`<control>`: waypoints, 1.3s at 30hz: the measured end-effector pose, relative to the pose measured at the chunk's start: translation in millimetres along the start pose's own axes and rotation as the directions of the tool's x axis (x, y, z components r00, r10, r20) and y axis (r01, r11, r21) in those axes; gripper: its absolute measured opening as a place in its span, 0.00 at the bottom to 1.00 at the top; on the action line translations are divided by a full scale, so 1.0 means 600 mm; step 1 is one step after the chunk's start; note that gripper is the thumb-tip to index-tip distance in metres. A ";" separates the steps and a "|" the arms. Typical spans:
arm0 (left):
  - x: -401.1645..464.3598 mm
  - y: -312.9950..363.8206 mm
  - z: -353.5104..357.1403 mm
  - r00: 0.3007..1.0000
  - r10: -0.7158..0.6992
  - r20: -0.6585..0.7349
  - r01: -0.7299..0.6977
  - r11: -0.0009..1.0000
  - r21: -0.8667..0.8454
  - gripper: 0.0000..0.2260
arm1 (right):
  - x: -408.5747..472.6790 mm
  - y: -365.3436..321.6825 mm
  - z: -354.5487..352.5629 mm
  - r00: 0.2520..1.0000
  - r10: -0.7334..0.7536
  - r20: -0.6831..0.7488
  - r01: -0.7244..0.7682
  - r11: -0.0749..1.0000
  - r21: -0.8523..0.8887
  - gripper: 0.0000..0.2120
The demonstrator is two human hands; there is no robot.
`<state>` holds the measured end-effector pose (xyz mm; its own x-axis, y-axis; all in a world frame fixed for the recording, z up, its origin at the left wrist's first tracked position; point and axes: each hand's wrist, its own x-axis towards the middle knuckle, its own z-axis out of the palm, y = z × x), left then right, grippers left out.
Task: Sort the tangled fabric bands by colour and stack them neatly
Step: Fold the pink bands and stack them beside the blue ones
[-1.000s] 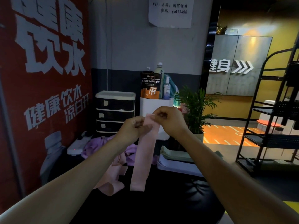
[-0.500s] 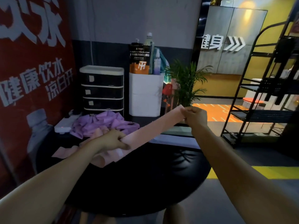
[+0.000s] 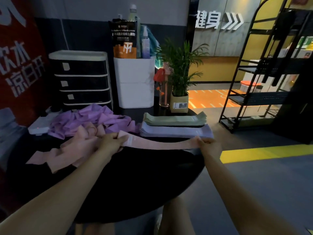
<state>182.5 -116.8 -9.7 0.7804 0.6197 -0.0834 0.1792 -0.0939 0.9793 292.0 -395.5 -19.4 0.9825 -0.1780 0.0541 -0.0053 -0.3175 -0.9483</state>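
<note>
There is only one view, from a camera worn on the person's head. It looks forward and down over a round black table (image 3: 144, 175), and both forearms enter from the bottom edge of the frame. The camera is near: the near edge of the table lies just under it, and the left hand (image 3: 110, 143) and the right hand (image 3: 209, 146) are seen from close above, over the middle of the table. The far edge of the table, with a drawer unit (image 3: 81, 78) and a potted plant (image 3: 179, 72), faces the camera. The lens is wide, so the black rack (image 3: 254, 73) at the right looks bent. No second view shares the scene.
</note>
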 end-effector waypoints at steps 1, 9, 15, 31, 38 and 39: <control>0.004 -0.013 0.011 1.000 0.024 -0.018 -0.023 0.999 0.048 0.04 | -0.001 0.010 -0.006 1.000 0.011 -0.025 -0.012 0.999 -0.031 0.12; 0.032 -0.064 0.023 0.981 0.186 -0.057 -0.140 0.879 0.456 0.10 | 0.001 0.052 -0.033 0.996 0.061 -0.062 -0.062 0.998 -0.018 0.06; 0.028 -0.066 0.021 0.970 0.233 -0.075 -0.158 0.831 0.533 0.08 | 0.002 0.054 -0.033 0.996 0.059 -0.068 -0.063 0.997 -0.051 0.06; -0.051 -0.088 0.033 0.820 0.557 0.134 -0.521 0.627 0.580 0.09 | -0.065 0.025 0.041 0.840 -0.466 0.279 0.543 0.729 -0.416 0.10; -0.049 -0.090 0.035 0.844 0.526 0.104 -0.474 0.641 0.604 0.06 | -0.066 0.040 0.048 0.864 -0.435 0.254 0.501 0.690 -0.523 0.09; -0.049 -0.090 0.035 0.844 0.527 0.099 -0.473 0.644 0.602 0.06 | -0.068 0.041 0.050 0.867 -0.437 0.240 0.494 0.683 -0.538 0.08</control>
<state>162.3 -146.3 -64.2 0.8125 0.3962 0.4276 0.1070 -0.8224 0.5587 257.4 -368.4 -54.2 0.8987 0.2082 0.3860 0.3812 -0.8062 -0.4525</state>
